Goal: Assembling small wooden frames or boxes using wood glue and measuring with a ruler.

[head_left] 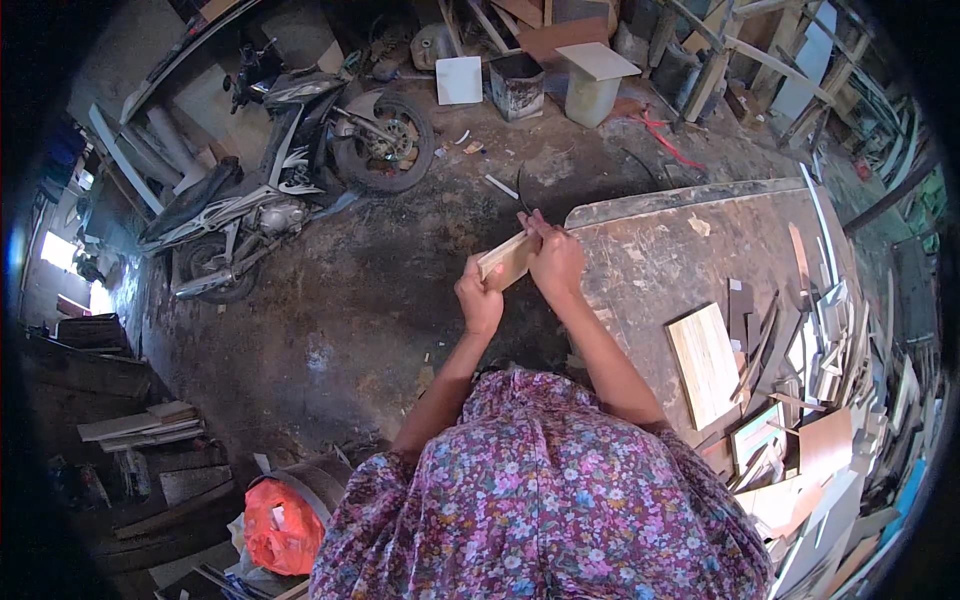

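Note:
Out in front of my body I hold a short, pale wooden board [510,263], tilted so that its far right end is raised. My left hand [478,297] grips the near left end, the thumb along its edge. Wrapped over the far right end is my right hand [553,255], with fingertips showing past the top edge. Something thin and dark [521,190] curves up from beside the right fingertips; whether it touches them I cannot tell. To the right of my right hand lies a worn wooden tabletop [640,260].
A wider pale board [702,365] rests on the tabletop, beside a heap of wood offcuts [835,370]. A motorcycle [300,170] stands at the far left. A red plastic bag [280,525] sits near left. Buckets, one a black square container [517,88], line the back.

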Demonstrator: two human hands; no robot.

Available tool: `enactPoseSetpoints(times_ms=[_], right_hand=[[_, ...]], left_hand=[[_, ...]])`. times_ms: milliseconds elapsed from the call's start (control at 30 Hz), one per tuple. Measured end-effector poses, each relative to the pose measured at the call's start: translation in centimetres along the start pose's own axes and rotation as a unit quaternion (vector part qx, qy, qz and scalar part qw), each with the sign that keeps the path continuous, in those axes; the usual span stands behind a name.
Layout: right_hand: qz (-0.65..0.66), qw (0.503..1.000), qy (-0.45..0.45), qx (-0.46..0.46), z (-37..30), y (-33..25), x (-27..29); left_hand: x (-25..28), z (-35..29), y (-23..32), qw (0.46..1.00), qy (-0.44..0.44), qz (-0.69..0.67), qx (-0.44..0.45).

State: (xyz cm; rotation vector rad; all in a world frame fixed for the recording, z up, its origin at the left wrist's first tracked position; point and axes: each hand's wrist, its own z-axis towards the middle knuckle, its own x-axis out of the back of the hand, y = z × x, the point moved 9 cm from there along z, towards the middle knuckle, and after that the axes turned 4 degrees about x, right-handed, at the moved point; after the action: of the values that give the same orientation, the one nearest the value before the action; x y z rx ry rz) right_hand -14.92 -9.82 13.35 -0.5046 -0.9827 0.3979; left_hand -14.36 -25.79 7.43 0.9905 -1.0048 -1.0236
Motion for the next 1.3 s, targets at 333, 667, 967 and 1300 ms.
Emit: enactPoseSetpoints(times_ms=[333, 667, 967, 1300], right_hand=[[0.008, 1.000, -0.011, 0.028, -0.6, 0.8, -2.5], [0.012, 0.993, -0.110, 0.034, -3.5, -3.5, -4.0], [0.047, 0.995, -0.075, 0.047, -4.2, -4.1, -3.6], [0.045, 0.996, -0.032, 0.075, -3.0, -2.5, -2.4]], left_hand=[[-0.1, 0.1, -0.1, 0.998, -0.001, 0.060, -0.001], [1.0, 0.2, -2.7, 0.995, 0.023, 0.095, -0.011], [-0.2, 0.1, -0.9, 0.997, -0.015, 0.064, -0.037], [0.3, -0.4, -0.6, 0.997, -0.011, 0.073, -0.025]])
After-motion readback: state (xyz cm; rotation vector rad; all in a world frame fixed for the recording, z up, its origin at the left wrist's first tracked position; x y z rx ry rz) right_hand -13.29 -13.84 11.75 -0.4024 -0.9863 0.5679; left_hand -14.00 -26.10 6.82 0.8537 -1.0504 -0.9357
